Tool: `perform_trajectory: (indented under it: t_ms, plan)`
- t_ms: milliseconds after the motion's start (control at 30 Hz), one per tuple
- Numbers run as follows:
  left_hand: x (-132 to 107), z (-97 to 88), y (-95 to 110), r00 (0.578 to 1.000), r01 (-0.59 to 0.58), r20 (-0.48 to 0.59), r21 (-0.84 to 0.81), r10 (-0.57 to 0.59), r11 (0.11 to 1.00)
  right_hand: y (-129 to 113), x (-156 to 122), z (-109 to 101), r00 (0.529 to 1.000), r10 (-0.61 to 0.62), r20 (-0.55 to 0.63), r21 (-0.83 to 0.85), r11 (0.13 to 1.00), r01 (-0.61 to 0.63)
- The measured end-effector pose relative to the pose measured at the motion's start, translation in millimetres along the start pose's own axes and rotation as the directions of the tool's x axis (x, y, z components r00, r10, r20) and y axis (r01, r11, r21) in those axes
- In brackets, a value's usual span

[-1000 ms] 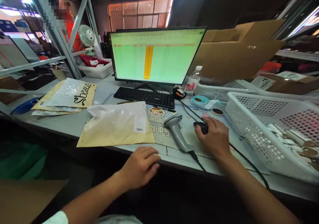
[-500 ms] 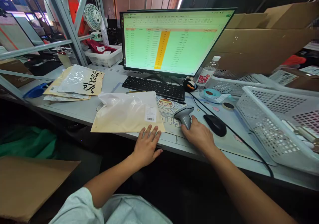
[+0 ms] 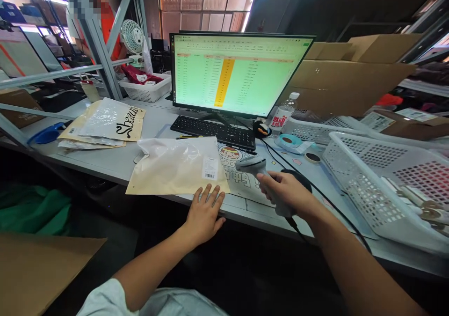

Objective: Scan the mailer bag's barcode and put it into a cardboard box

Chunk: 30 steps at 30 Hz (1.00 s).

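My right hand [image 3: 288, 192] is wrapped round the handle of a grey barcode scanner [image 3: 250, 165], lifted off the desk with its head toward a cream plastic mailer bag [image 3: 175, 166]. The bag lies flat and carries a white barcode label [image 3: 209, 168] at its right end. My left hand [image 3: 205, 211] rests flat, fingers spread, on the desk edge at the bag's near right corner. A black mouse [image 3: 301, 179] lies partly hidden behind my right hand.
A monitor [image 3: 238, 72] with a green spreadsheet stands behind a black keyboard [image 3: 213, 131]. White mesh baskets [image 3: 382, 180] fill the right side. More bags [image 3: 105, 124] lie at the left, with a bottle [image 3: 283, 114], tape rolls and cardboard boxes behind. A person in orange stands beyond the shelving.
My right hand left the mouse, took the scanner by its handle and lifted it. My left hand moved forward and flattened at the bag's corner.
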<state>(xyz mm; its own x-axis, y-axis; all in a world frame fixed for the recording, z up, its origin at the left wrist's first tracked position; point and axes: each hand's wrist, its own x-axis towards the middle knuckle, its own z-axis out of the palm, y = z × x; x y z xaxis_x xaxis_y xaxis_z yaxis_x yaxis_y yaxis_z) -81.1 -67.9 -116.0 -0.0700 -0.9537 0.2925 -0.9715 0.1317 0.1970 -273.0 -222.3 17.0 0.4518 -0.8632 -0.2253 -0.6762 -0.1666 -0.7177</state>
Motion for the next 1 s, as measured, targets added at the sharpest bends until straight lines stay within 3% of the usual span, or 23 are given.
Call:
perform_trajectory:
  t_ms: [67,167,367,567,700,800,900,1000]
  plan:
    - [-0.3,1.1,0.5,1.0,0.0,-0.011,-0.013,0.0,1.0,-4.1,-16.1,-3.8,0.987,-0.061,0.149,0.176,0.984,0.034]
    - [-0.9,7.3,0.5,0.997,-0.002,-0.073,-0.025,0.0,1.0,-13.9,-33.1,-2.4,0.942,-0.114,0.314,0.243,0.969,0.036]
    - [-0.7,16.4,-0.5,0.991,0.009,-0.131,-0.047,-0.016,0.999,-27.3,-35.1,10.3,0.886,-0.211,0.412,0.255,0.961,0.11]
    - [-1.0,19.7,-1.7,0.993,0.013,-0.117,-0.065,-0.021,0.998,-8.0,-12.9,21.7,0.941,-0.208,0.268,0.226,0.963,0.149]
    - [-0.6,23.6,-2.9,0.992,0.017,-0.123,-0.061,-0.024,0.998,10.3,9.7,21.1,0.973,-0.229,-0.035,-0.098,0.969,0.225]
    - [-0.7,26.0,-3.7,0.991,0.013,-0.133,-0.053,-0.02,0.999,23.5,24.1,25.6,0.957,-0.212,-0.197,-0.369,0.921,0.128]
    - [-0.9,28.0,-4.6,0.991,0.001,-0.135,-0.043,-0.007,0.999,35.9,31.6,34.0,0.959,-0.169,-0.229,-0.482,0.875,0.039]
    - [-1.0,28.5,-5.2,0.991,-0.006,-0.137,-0.036,0.001,0.999,48.1,33.7,32.0,0.959,-0.19,-0.209,-0.552,0.833,0.044]
